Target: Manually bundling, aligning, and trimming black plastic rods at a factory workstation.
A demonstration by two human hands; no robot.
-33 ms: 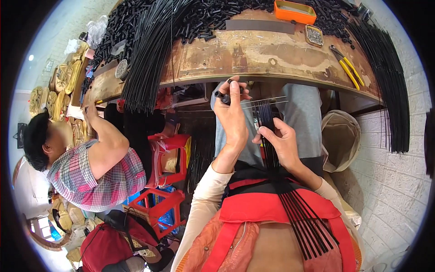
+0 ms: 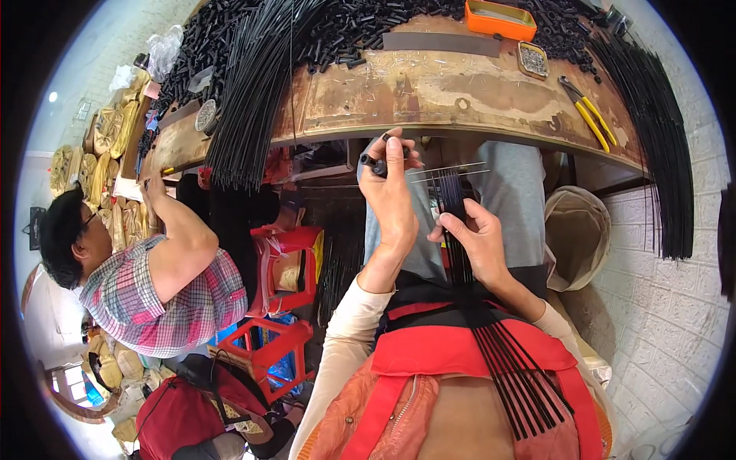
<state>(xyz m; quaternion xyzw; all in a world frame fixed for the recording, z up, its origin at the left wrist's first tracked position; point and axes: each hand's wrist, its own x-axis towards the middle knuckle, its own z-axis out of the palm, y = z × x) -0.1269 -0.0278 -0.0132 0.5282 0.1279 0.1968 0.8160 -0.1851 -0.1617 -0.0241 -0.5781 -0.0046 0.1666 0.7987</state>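
My left hand (image 2: pixel 392 195) is raised just in front of the table edge, its fingers curled round a few short black plastic tubes (image 2: pixel 374 166). To its right, my right hand (image 2: pixel 477 234) pinches a flat bundle of thin black rods (image 2: pixel 457 261) between thumb and fingers. The bundle runs down over my lap, and its lower ends fan out across my red apron (image 2: pixel 445 349). Thin metal wires (image 2: pixel 469 168) cross the bundle's upper end, reaching toward my left hand. What the left fingertips touch behind the tubes is hidden.
The worn wooden table (image 2: pixel 429 96) carries a heap of black tubes (image 2: pixel 345 34), yellow-handled pliers (image 2: pixel 590 119), an orange tray (image 2: pixel 500 21) and a small metal dish (image 2: pixel 532 60). Long black rods (image 2: pixel 249 115) overhang its edge. A person (image 2: pixel 161 284) sits left, by red stools (image 2: pixel 272 345); a sack (image 2: pixel 576 238) stands right.
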